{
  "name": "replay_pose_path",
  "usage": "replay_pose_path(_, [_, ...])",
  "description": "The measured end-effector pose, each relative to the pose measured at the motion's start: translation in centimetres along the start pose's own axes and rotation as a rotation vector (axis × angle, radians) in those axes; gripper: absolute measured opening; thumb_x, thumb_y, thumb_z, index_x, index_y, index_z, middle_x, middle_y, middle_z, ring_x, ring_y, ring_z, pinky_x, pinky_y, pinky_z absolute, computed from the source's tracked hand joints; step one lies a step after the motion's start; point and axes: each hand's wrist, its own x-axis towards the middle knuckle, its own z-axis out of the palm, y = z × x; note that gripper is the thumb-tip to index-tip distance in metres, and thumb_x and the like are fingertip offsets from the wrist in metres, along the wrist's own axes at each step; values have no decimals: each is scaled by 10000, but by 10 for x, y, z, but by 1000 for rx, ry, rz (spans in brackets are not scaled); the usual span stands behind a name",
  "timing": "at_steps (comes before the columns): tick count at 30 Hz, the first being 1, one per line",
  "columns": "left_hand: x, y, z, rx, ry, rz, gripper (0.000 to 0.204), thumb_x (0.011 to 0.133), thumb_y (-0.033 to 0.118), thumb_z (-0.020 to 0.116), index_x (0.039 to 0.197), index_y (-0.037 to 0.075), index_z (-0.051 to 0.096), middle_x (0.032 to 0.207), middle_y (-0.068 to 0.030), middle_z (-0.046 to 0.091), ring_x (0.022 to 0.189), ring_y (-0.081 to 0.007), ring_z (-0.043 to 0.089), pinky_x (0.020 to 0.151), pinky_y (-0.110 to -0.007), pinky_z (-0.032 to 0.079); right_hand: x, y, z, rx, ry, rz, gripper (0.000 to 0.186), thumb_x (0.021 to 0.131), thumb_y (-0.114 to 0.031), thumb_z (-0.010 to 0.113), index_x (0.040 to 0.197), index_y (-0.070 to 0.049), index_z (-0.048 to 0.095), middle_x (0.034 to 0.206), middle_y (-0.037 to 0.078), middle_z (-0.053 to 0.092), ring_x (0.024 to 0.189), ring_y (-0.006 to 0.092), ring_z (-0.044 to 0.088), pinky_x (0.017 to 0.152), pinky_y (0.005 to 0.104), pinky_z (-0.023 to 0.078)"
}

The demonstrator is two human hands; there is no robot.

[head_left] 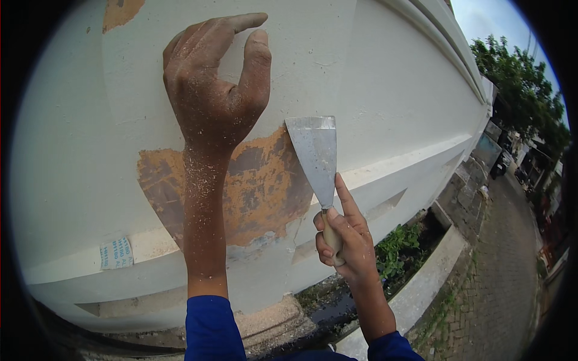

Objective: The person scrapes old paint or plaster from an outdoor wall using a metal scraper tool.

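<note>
My right hand grips the pale handle of a metal putty scraper, with the index finger stretched along the blade. The blade points upward against the white wall, at the top right corner of a peeled patch of mottled orange and grey. My left hand, speckled with white dust, is raised above that patch with fingers curved and thumb apart from the index finger, holding nothing; whether it touches the wall is unclear. My left forearm crosses in front of the patch.
A sandpaper piece lies on the wall's lower ledge. Below runs a drain with plants beside a concrete curb. At the right, a paved lane recedes toward parked motorbikes and trees. Another peeled spot sits top left.
</note>
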Motion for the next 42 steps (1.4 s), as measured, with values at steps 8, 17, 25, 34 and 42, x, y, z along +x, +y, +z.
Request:
replay_pose_path(8, [-29,-6,7,143,15,61,257,807,123,539,1036,113,654,1087,-58,644,1067,-222,568,1029,-421,321,-12,5,-11,-64,20,110,602,958,-166,466,1469,-183,148,775,53,510,455,77,459,332,220,347])
replay_pose_path(17, [-171,35,-27,636,-359,-99,419,828,209,522,1224,79,565,1378,-52,458,1337,-294,310,1122,-457,143,-13,20,-14,-85,65,31,608,953,-143,460,1468,-161,137,768,52,506,445,73,456,328,208,345])
replay_pose_path(25, [-187,34,-38,584,-355,-141,344,816,257,532,1120,149,651,1310,19,534,1310,-269,359,1141,-442,98,-5,25,-3,59,40,22,602,952,-143,449,1468,-162,139,760,51,507,424,73,451,316,212,343])
replay_pose_path(34, [-192,32,-38,456,-265,-144,299,769,190,513,1001,153,698,1264,54,570,1285,-243,397,1142,-430,140,-3,21,4,-26,59,-15,581,955,-127,429,1466,-156,154,743,51,505,411,67,450,303,202,332])
replay_pose_path(42, [-191,33,-38,409,-236,-123,257,763,156,521,942,145,704,1239,53,589,1269,-250,420,1135,-427,175,-6,18,7,-17,50,-36,589,951,-126,433,1466,-154,149,745,58,521,401,74,452,294,204,327])
